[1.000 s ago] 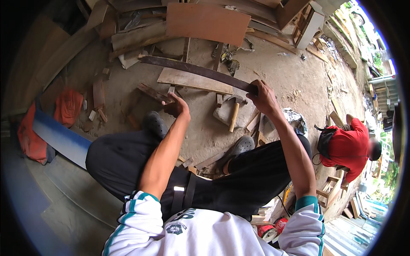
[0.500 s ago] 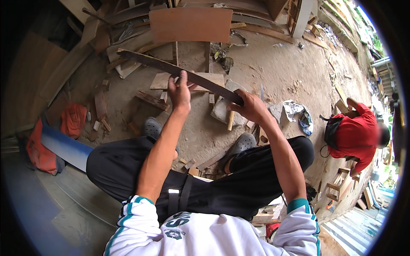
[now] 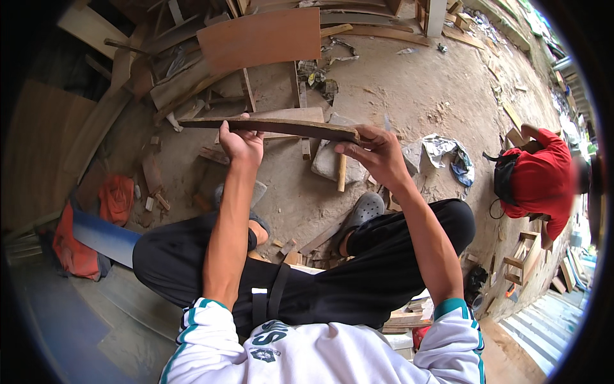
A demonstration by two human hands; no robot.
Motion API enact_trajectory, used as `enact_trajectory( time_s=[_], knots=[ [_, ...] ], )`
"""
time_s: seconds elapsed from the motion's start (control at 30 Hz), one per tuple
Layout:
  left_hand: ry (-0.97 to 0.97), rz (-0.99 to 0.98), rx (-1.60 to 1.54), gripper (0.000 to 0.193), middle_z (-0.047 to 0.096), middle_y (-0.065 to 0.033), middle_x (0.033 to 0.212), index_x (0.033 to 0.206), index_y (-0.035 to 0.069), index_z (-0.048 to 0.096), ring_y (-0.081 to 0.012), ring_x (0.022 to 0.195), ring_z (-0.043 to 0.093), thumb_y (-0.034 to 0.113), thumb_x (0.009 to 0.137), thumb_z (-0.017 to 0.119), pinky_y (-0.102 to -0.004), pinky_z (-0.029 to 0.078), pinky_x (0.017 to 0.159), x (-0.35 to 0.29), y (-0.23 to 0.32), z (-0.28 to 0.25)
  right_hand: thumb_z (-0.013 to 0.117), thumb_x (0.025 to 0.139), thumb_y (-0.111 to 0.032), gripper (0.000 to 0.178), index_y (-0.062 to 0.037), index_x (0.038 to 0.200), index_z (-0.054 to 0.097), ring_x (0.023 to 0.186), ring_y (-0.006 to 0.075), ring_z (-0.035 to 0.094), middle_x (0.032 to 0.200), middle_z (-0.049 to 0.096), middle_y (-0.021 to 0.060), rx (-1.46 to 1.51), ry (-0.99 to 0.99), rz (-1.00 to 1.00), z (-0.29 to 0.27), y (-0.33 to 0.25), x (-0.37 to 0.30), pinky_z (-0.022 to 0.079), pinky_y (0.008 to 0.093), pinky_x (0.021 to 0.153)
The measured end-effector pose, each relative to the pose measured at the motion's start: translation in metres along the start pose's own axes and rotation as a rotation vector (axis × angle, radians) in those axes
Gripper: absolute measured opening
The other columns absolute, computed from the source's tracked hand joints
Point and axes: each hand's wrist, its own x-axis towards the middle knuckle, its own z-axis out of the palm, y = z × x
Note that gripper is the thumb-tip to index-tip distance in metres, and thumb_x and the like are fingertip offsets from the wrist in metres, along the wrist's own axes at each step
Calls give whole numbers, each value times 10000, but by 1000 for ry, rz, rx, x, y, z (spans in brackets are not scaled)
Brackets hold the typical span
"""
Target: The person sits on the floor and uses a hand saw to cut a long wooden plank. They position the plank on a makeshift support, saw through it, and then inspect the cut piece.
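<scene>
Dark wooden strip [image 3: 300, 129] lies long axis left to right, left fingers [image 3: 257, 136] and right fingers [image 3: 377, 135] grasping it.

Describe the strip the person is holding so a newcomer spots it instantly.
Start at the broad orange-brown board at the top. Below it, a long, narrow strip rests in the left hand, its right end gripped by the right hand. Unlike the pale board behind it, this strip is dark brown and held up.
</scene>
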Motion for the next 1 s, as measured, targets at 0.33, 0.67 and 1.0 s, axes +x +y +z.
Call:
enact_trajectory(
  time_s=[0.33, 0.67, 1.0],
  knots=[
    [-239, -58, -41, 267, 621, -51, 826, 879, 93, 587, -237, 823, 616, 327, 954, 482, -406, 503, 829, 15, 5, -18, 714, 854, -66, 321, -34, 1166, 648, 901, 87, 627, 1007, 704, 44, -47, 82, -3, -5, 4, 6, 500, 254, 753],
    [-342, 89, 95, 414, 618, -112, 1017, 1316, 71, 425, -254, 941, 636, 353, 1013, 443, -389, 567, 883, -7, 3, 2, 750, 841, -317, 485, -53, 1224, 612, 970, 158, 604, 1042, 665, 76, -282, 82, 81, -8, 19, 9, 483, 302, 780],
    [-492, 67, 431, 625, 560, -111, 1190, 1435, 58, 307, -238, 1104, 596, 490, 996, 414, -348, 552, 924, -42, -6, 13, 691, 803, -464, 495, -68, 1096, 645, 962, 369, 641, 969, 682, 200, -784, -378, 165, 10, 19, 28, 491, 459, 812]
  ],
)
